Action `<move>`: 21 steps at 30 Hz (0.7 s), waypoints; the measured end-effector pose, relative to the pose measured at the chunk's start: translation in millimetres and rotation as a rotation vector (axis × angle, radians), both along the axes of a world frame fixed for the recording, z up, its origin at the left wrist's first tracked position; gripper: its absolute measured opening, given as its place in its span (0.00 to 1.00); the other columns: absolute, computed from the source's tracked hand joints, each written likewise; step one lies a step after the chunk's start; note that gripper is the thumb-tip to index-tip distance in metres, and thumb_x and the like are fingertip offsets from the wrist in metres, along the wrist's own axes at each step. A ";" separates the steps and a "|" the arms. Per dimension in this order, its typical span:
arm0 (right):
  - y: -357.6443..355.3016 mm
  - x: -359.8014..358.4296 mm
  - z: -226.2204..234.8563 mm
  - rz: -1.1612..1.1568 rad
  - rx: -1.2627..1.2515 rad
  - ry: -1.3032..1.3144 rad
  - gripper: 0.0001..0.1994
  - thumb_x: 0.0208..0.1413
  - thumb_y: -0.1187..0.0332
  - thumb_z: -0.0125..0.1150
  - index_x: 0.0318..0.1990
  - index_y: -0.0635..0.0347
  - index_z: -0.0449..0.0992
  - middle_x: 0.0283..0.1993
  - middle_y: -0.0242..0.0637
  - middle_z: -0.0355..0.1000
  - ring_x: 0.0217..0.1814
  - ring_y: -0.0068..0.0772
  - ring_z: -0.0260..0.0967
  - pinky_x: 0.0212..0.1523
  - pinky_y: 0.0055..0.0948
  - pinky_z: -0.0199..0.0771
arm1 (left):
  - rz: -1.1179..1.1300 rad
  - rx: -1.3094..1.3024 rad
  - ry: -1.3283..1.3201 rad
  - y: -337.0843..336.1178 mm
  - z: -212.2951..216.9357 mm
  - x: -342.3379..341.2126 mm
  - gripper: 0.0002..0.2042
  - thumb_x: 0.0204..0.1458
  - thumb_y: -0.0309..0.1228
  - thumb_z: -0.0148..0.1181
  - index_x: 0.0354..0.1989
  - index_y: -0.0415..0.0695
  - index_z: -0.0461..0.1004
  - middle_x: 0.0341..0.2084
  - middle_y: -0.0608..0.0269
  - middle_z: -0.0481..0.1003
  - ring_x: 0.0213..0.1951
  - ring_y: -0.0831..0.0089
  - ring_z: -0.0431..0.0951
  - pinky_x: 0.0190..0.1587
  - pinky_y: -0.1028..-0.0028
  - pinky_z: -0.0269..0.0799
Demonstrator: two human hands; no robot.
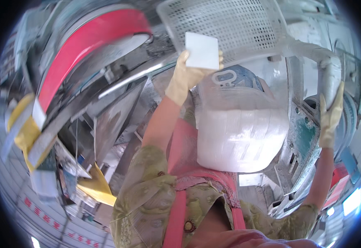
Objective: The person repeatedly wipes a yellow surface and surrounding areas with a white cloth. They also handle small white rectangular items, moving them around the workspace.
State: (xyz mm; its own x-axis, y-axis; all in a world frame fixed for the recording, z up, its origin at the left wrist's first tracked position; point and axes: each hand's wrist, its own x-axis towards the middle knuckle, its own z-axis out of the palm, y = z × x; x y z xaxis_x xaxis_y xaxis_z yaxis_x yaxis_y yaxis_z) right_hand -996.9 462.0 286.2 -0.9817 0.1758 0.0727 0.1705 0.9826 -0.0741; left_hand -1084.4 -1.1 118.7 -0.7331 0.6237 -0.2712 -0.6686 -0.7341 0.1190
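My left hand (188, 77), in a cream glove, is raised at the upper middle. It grips a flat white square tile (202, 50), its thumb at the left edge and fingertips showing at the right edge. Behind the tile is a pale perforated panel (246, 25). At the far right, my right hand (331, 115), gloved the same way, is closed round a bent pipe-like arm (331, 74) in pale wrapping. Between my forearms sits a bulky white pad wrapped in clear film (242, 136), close against my pink apron (207, 175).
A red curved band (93, 35) arches over machinery at the upper left. Yellow parts (25, 126) stand at the left, with another yellow sheet (98, 186) lower down. A dusty green metal frame (306, 134) lies beside my right forearm. A metal rail (131, 78) runs below the band.
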 end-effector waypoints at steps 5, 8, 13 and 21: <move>-5.5 -0.3 6.7 -0.008 0.153 -0.100 0.41 0.60 0.57 0.66 0.76 0.56 0.52 0.73 0.51 0.63 0.74 0.56 0.60 0.74 0.46 0.59 | 0.148 -0.662 0.434 -70.4 142.2 108.2 0.33 0.61 0.42 0.54 0.70 0.33 0.60 0.66 0.39 0.66 0.66 0.43 0.69 0.65 0.41 0.67; -33.6 -1.6 25.2 -0.032 0.443 -0.135 0.41 0.60 0.56 0.67 0.77 0.52 0.52 0.74 0.45 0.62 0.76 0.49 0.59 0.75 0.51 0.55 | 0.479 -0.443 0.010 -111.2 200.5 187.4 0.28 0.65 0.41 0.50 0.68 0.33 0.61 0.65 0.41 0.68 0.65 0.43 0.70 0.63 0.43 0.69; -228.0 -23.6 69.1 0.418 -0.721 0.121 0.28 0.66 0.57 0.60 0.69 0.61 0.68 0.70 0.44 0.68 0.73 0.37 0.64 0.73 0.41 0.58 | 0.793 -1.240 0.267 -171.0 240.0 281.9 0.28 0.67 0.42 0.50 0.68 0.34 0.59 0.59 0.45 0.73 0.59 0.47 0.77 0.58 0.49 0.76; -580.5 115.7 158.8 1.259 -1.579 -0.628 0.39 0.57 0.58 0.72 0.74 0.53 0.61 0.68 0.46 0.69 0.71 0.42 0.65 0.69 0.39 0.64 | 1.194 -1.372 0.355 -218.0 286.2 365.9 0.31 0.53 0.42 0.73 0.58 0.37 0.66 0.41 0.52 0.82 0.44 0.53 0.85 0.46 0.64 0.80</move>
State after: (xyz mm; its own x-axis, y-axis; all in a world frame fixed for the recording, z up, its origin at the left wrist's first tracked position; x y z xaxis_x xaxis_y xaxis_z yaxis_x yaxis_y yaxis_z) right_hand -881.3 -118.5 444.9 -0.4201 -0.8710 0.2546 -0.0449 -0.2603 -0.9645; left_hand -718.5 -219.1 404.9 -0.6934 -0.7006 0.1684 0.2541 -0.0191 0.9670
